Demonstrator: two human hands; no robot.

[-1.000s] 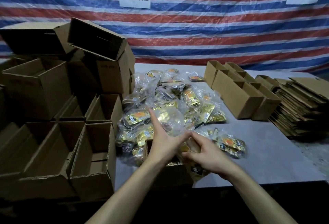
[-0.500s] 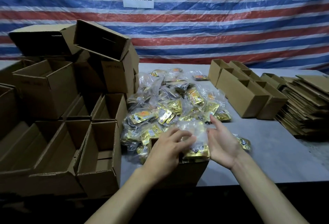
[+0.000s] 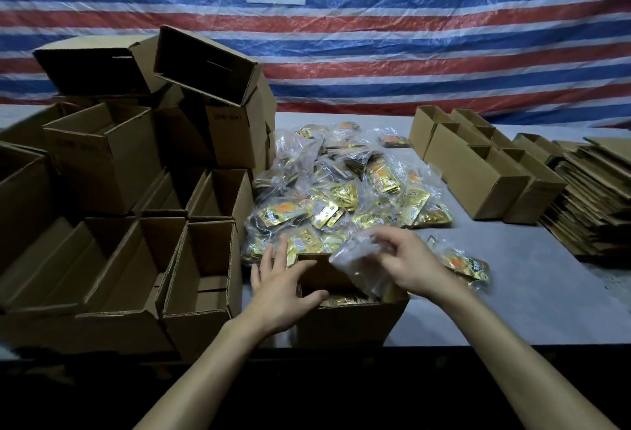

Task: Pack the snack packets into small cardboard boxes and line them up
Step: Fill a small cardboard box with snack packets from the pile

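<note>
A small open cardboard box stands at the table's near edge with gold snack packets inside. My left hand lies flat with straight fingers on the box's left rim. My right hand pinches a clear plastic bag that hangs over the box's opening. A heap of gold and orange snack packets in clear bags lies just behind the box. One more packet lies to the right of my right hand.
Open empty boxes are stacked and lined up on the left. A row of small boxes stands at the right, with flat folded cartons beside them. A striped tarp with paper signs hangs behind the grey table.
My right hand has taken hold of the clear bag and lifted it over the box. My left hand has slid left off the packets onto the box's rim.
</note>
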